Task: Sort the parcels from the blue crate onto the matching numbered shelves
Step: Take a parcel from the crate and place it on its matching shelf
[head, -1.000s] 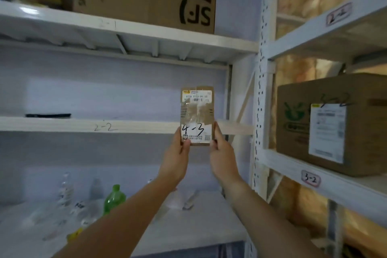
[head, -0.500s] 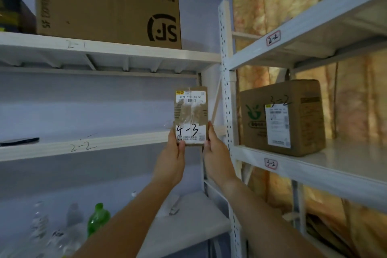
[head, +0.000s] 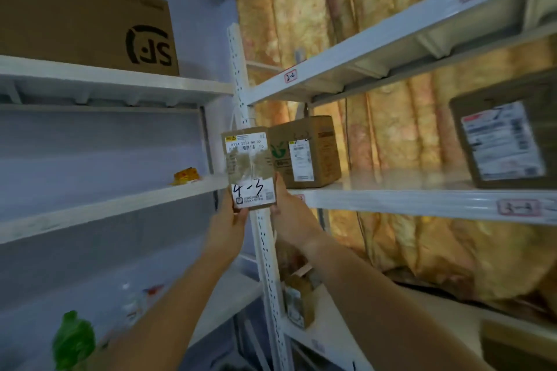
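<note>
firmly, left grip (head: 227, 220), right grip (head: 291, 214) around parcel (head: 248, 166)

left upper shelf (head: 120, 81): large brown carton (head: 84, 24) with a black sf mark, at the right end. left middle shelf (head: 105, 208): small yellow packet (head: 186, 175) near the right end. left bottom shelf (head: 238, 292): green bottle (head: 73, 340), blurred. right middle shelf (head: 391, 200): green-logo carton (head: 313, 153) at the left end, second labelled carton (head: 506, 135) well apart to its right. right lowest shelf (head: 324, 340): small open box (head: 300, 301) just beside the upright (head: 266, 250).
</note>
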Available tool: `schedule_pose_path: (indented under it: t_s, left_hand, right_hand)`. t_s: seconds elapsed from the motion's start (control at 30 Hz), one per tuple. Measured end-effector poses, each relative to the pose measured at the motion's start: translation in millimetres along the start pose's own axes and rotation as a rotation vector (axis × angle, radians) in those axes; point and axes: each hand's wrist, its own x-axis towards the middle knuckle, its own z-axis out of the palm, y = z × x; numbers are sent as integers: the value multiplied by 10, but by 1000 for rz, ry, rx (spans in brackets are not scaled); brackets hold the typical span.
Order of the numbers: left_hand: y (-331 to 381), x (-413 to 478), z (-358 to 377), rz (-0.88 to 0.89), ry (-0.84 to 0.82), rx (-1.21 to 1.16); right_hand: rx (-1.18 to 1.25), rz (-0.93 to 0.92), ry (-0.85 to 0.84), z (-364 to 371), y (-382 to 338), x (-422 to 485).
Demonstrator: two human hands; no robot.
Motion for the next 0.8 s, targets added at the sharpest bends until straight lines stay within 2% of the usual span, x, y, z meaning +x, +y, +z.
schedule_pose_path:
  t_s: [0.13,0.37,0.47,0.6,0.7,0.8]
  left_hand:
    - [281,-287,270,45,-58,-71]
    - [1144,-702,1023,192,-160,-221]
    - [1637,-836,1337,260,-128,-267]
    - [2169,-950,1758,339,-26,-308]
    - [2454,-1042,2067,384,-3,-366]
    - [2540,-1168,2330,414,35,-371]
  right_hand:
    - [-186,87,16,-440,105,-455]
    - [-339,192,117,-1442,423,-1264]
    - [-505,151,197,-1939,561,-1548]
    - [-674,-4,331,-2538,765,-1822]
    - [-721,-46,378,-2859,965,-2024]
    - [-645,-30,405,-2904,1186,-2211]
